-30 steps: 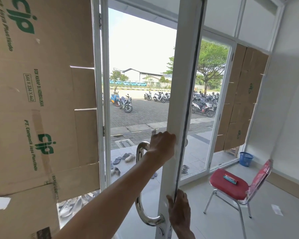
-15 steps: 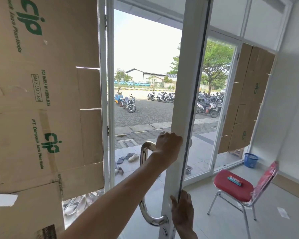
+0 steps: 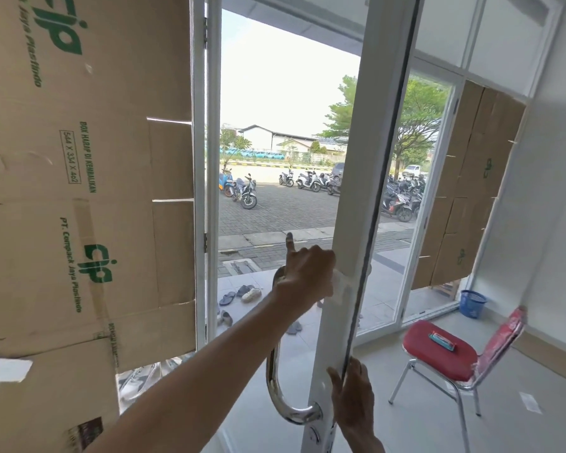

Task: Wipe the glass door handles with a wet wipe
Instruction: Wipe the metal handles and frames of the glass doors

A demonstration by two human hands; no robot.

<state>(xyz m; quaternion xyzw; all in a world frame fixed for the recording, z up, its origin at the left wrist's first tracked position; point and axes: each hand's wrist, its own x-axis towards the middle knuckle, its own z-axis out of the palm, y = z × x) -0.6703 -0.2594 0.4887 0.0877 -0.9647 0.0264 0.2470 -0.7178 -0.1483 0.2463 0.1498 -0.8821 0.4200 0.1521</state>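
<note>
flat brown cardboard [image 3: 79,191] covers the left panes. the smooth white door frame [image 3: 366,191] stands edge-on and open. the curved chrome handle [image 3: 275,387] bows off its left face. the left hand [image 3: 307,276] is curled round the handle's top end, thumb up, pressing a thin pale wet wipe [image 3: 342,289] there. the right hand [image 3: 353,397] has loose fingers resting on the frame edge, low down.

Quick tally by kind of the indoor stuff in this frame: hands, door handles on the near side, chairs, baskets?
Hands: 2, left hand and right hand
Chrome door handle: 1
Red chair: 1
Blue basket: 1
Total: 5
</note>
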